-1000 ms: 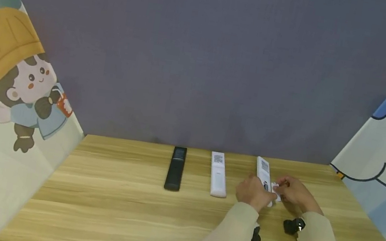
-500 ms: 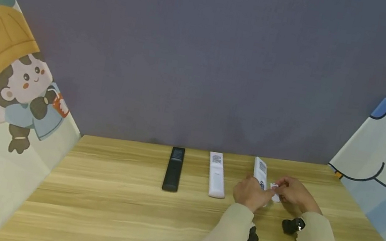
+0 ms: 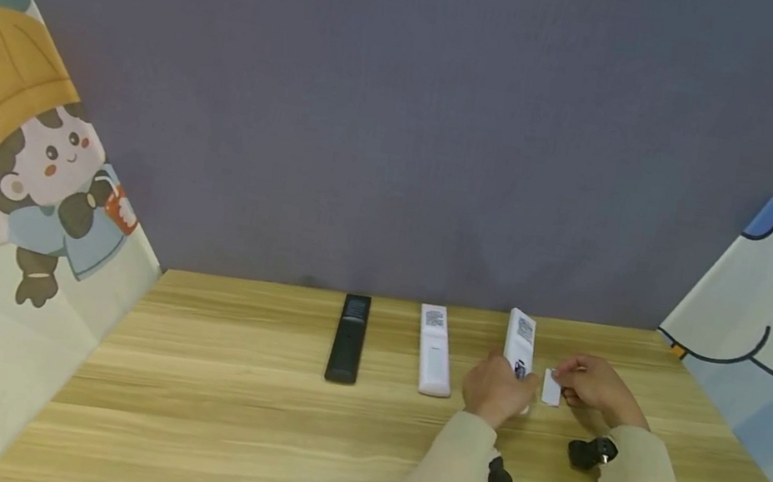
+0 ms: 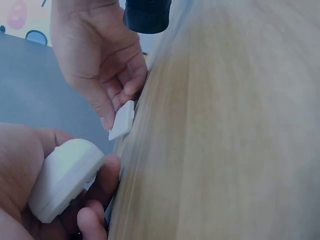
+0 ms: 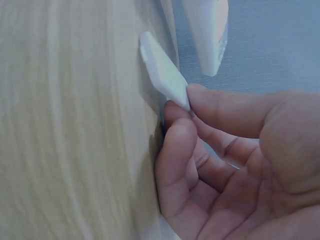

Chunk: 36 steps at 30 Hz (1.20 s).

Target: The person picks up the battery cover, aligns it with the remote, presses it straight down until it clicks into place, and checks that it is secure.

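My left hand [image 3: 495, 389] grips a white remote control [image 3: 522, 334], which lies back side up with a printed label at its far end. Near my thumb a darker patch shows on the remote, too small to make out. To its right, my right hand [image 3: 595, 385] pinches a small white battery cover [image 3: 550, 389] by one edge. In the right wrist view the cover [image 5: 165, 72] is held between thumb and fingertips, tilted just over the table and apart from the remote [image 5: 210, 35]. The left wrist view shows the remote's rounded end [image 4: 65, 172] between left thumb and fingers.
Left of the hands, a second white remote [image 3: 435, 350] and a black remote [image 3: 347, 338] lie back side up on the wooden table [image 3: 237, 420]. A grey panel [image 3: 405, 126] rises behind, and printed panels stand at both sides.
The cover has come away from beside the white remote and now lies flatter in my right fingers. My left hand has shifted slightly left with the remote.
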{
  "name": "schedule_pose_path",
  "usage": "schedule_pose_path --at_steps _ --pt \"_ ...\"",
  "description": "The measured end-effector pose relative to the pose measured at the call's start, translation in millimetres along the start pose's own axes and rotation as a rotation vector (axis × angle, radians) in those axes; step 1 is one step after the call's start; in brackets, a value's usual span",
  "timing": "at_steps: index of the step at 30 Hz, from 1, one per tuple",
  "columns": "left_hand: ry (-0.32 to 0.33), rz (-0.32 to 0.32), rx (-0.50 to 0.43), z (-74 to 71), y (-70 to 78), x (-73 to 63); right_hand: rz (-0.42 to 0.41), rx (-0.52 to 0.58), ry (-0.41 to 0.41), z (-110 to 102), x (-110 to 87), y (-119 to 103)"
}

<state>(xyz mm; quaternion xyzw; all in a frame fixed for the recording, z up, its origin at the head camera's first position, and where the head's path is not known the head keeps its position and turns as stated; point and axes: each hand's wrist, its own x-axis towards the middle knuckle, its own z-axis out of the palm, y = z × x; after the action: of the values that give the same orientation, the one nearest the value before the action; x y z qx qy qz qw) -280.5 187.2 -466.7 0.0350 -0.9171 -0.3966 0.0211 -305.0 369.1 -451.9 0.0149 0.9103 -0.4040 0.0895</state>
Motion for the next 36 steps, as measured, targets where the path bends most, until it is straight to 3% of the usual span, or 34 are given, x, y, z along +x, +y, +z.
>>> schedule_pose_path --at_steps 8,16,22,29,36 --pt "-0.132 -0.031 -0.214 -19.8 -1.1 -4.8 0.006 0.047 -0.027 0 -3.6 -3" --pt "-0.124 -0.028 -0.371 -17.5 -5.7 -3.8 0.028 0.117 -0.048 -3 -5.1 2" --pt "-0.145 -0.032 -0.586 -15.7 -3.6 -3.3 0.005 0.242 -0.103 -8 -5.6 10" --pt "-0.172 -0.042 -0.748 -15.7 -3.6 -2.6 0.009 0.395 -0.131 -12 -4.2 19" --pt "-0.189 -0.077 -0.831 -18.8 -3.7 -1.8 0.027 0.509 -0.165 -15 -6.0 15"
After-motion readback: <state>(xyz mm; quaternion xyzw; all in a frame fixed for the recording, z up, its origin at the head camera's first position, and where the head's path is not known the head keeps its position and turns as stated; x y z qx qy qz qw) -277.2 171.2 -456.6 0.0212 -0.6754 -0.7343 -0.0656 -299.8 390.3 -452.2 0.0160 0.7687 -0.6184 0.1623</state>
